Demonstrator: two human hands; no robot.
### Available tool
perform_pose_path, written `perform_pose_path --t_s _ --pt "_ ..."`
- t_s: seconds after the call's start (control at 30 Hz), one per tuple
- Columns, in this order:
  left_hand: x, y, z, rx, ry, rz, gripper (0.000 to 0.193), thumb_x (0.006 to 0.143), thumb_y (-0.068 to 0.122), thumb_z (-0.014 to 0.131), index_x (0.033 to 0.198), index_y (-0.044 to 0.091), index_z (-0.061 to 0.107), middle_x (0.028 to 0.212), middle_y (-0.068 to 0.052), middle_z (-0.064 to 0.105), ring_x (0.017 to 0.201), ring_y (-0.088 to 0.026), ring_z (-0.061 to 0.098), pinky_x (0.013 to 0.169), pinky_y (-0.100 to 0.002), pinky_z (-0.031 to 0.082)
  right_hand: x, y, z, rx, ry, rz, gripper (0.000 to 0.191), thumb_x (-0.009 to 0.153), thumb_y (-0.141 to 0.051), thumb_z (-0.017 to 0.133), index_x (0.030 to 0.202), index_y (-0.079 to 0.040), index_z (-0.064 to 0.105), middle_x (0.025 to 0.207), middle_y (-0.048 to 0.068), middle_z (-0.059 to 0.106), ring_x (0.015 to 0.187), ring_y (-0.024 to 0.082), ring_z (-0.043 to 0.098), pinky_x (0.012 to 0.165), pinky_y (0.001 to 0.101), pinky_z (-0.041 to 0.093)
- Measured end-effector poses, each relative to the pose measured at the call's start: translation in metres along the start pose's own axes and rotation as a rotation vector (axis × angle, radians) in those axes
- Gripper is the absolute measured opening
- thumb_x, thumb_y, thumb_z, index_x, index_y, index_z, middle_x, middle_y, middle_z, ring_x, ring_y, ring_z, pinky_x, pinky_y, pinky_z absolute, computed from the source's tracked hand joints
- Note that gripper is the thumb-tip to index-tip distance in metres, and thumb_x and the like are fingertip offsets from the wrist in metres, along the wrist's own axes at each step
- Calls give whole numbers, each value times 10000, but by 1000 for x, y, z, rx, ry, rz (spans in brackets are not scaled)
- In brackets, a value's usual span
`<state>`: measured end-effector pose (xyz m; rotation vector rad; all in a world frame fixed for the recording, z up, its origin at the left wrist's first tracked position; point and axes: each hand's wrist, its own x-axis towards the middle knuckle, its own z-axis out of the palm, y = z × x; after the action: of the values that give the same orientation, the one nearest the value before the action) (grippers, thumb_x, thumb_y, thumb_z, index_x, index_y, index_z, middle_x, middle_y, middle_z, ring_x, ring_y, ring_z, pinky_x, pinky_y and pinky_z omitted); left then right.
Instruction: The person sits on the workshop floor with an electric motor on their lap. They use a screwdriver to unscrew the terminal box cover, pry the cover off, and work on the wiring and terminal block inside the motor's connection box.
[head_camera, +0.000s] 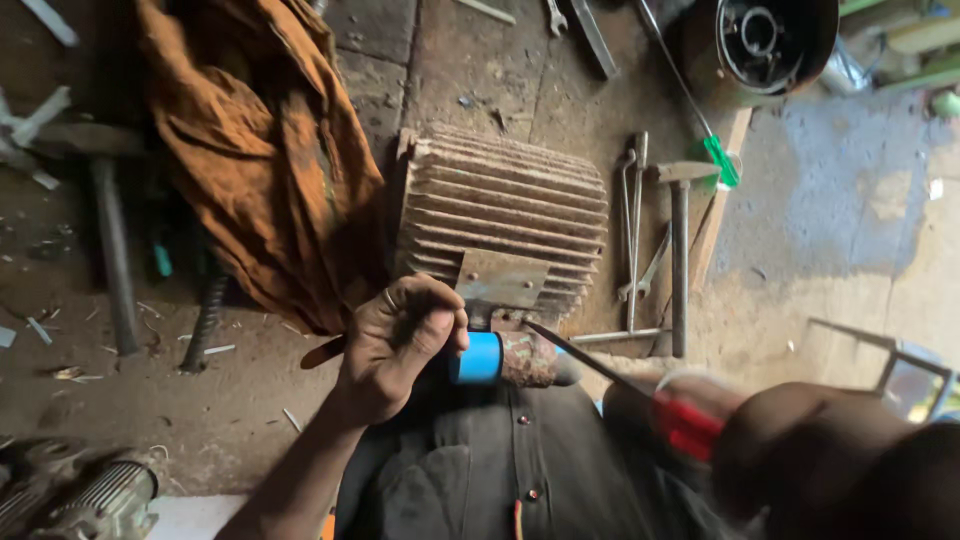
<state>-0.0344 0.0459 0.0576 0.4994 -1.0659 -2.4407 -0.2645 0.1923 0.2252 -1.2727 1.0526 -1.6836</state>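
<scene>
My left hand (400, 340) is closed around a short cylinder (505, 358) with a blue band and a rusty brown end, held over my lap. My right hand (800, 450), blurred at the lower right, grips a screwdriver with a red handle (685, 415). Its dark shaft (575, 352) runs up and left, and the tip touches the rusty end of the cylinder. Just beyond my hands a ribbed metal motor housing (505, 205) stands on the floor.
An orange-brown cloth (265, 150) lies to the left of the housing. A hammer (680, 240), pliers (632, 230) and a green-handled screwdriver (715, 155) lie to the right. A round metal motor part (765, 40) sits top right; another motor (90, 500) is at the bottom left.
</scene>
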Motion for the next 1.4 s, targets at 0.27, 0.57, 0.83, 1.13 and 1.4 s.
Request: perform_pose_path --t_s 0.27,0.57,0.83,1.13,1.4 --pt "11 6 9 176 -5 27 90 1040 52 668 1103 -7 694 943 -120 735 811 -135 686 712 -287 568 -12 -8 8 9 -1 -61 210 988 -271 682 911 -94 764 707 13 768 525 204 697 523 362 612" --pt "17 8 16 -329 -99 -60 223 1017 204 611 860 76 519 879 -75 594 657 -94 519 563 -254 428 7 7 -12 223 -283 -204 226 994 -281 664 940 -98 783 716 3 797 530 200 731 523 356 630" --pt "32 9 29 103 -110 -76 455 1042 178 671 656 138 433 640 79 433 577 -11 368 509 -218 302 13 -22 16 35 51 -105 182 944 -337 717 1065 -229 798 851 -16 728 621 217 690 601 424 567" --pt "47 44 65 825 -563 330 256 979 252 737 1195 117 712 752 9 566 609 -84 512 539 -281 436 0 -4 21 112 -15 -179 272 1057 -347 544 1163 -152 702 838 28 694 604 214 702 593 406 620" --pt "64 34 60 981 -642 716 234 868 245 861 1080 197 775 818 -39 586 644 -195 607 560 -352 493 -20 50 46 -255 388 -441 135 981 -130 679 1113 -108 666 808 94 630 613 226 647 532 391 586"
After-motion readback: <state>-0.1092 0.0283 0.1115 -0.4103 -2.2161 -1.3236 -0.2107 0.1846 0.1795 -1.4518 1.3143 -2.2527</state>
